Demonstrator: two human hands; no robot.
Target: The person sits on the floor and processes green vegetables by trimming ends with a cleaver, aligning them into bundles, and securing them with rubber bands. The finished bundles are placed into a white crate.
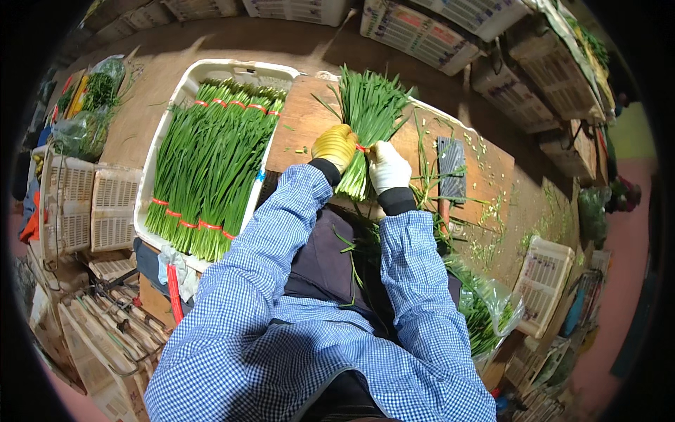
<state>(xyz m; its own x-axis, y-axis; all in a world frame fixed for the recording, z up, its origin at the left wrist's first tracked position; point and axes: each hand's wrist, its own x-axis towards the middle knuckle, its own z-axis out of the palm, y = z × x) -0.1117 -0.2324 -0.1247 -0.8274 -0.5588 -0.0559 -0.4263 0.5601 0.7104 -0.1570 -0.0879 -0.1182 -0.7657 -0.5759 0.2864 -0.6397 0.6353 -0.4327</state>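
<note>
A bunch of long green leafy stalks, apparently garlic chives, lies over a wooden board, leaf ends away from me and pale cut ends towards me. My left hand, in a yellow-coated glove, grips its left side. On its right side my right hand, in a white glove, has its fingertips closed at a red tie around the stalks. Right of my hands a wide-bladed cleaver rests on the board, its handle towards me. Left of the board, a white plastic crate holds several tied bunches.
Loose leaves and cut bits are scattered at the right. Red strips hang by the crate's near edge. An open plastic bag of greens stands near my right elbow. Stacked plastic crates line the far side, with others at left.
</note>
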